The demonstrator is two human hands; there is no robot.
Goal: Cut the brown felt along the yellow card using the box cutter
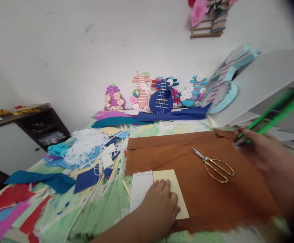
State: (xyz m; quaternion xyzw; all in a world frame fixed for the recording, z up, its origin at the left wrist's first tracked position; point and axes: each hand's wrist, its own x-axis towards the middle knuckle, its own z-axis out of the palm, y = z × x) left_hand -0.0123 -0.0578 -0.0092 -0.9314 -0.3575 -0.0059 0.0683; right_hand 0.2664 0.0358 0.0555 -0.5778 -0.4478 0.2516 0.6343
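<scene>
My left hand lies flat, fingers together, pressing on a pale yellow card and a white card at the near edge of a brown felt sheet. My right hand is closed on a bright green pen-like tool, blurred by motion, over the sheet's far right corner. Gold-handled scissors lie shut on the brown sheet between the two hands, touched by neither.
Several small paper guitars lean on the wall, with a larger turquoise one on white boards. Blue felt, white string and coloured scraps cover the left of the green patterned table. A dark shelf stands left.
</scene>
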